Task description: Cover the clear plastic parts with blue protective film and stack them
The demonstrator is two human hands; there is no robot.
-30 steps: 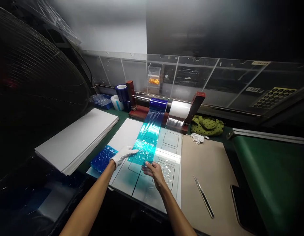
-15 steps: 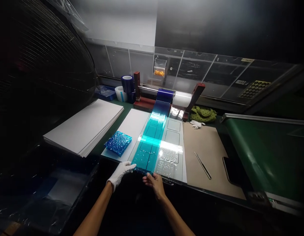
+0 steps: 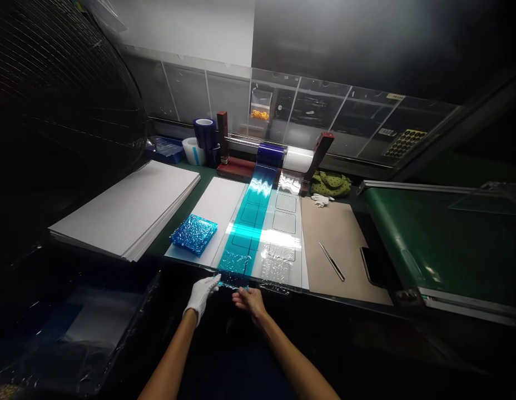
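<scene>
Blue film (image 3: 242, 239) — its end pinched in both grips, gloved left hand (image 3: 201, 298) and bare right hand (image 3: 249, 301)

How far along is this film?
Done: blue film and clear film run down the plate. In hand: the gloved left hand and bare right hand hold the blue film's end. Left: both strips run uncut from the blue roll and white roll.

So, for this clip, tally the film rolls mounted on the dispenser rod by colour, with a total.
Blue film roll: 1
White film roll: 1
Total: 2
</scene>
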